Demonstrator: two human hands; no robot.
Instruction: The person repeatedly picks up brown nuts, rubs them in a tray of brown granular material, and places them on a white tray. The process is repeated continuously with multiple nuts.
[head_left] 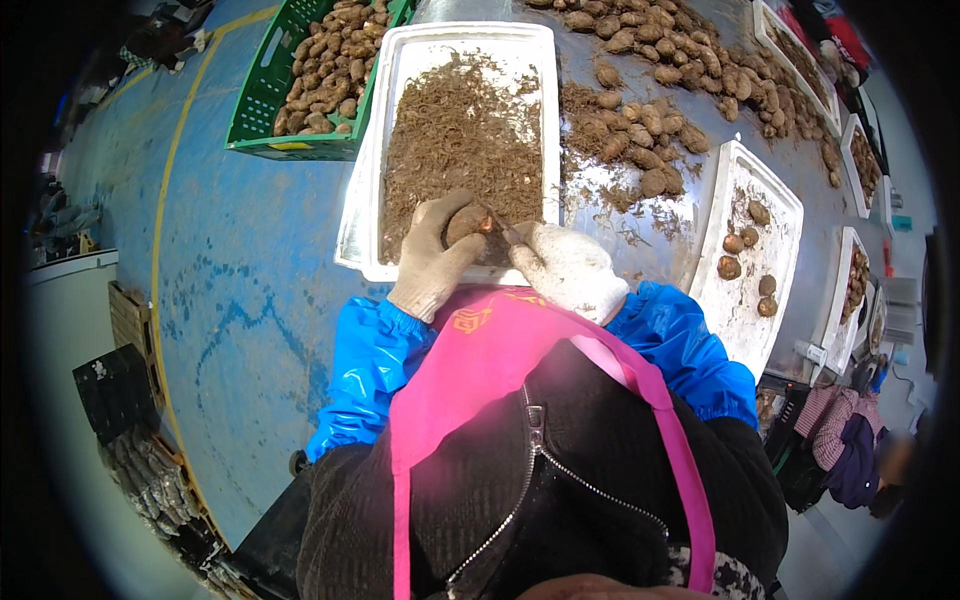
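My left hand (pixel 432 258), in a dirty knitted glove, grips a brown hairy tuber (pixel 468 224) over the near end of a white tray (pixel 549 120) heaped with dark fibrous scraps and soil. My right hand (pixel 570 265), in a paler glove, holds a small dark tool (pixel 508 230) against the tuber's right side; it looks like a knife, though its blade is hard to make out. Blue sleeve covers reach up both my forearms.
A green crate (pixel 250 134) of tubers stands back left. Loose tubers (pixel 648 150) cover the metal table. A second white tray (pixel 735 315) with several tubers sits right. More trays line the far right, where co-workers (pixel 840 435) are partly visible. Blue floor (pixel 220 300) lies left.
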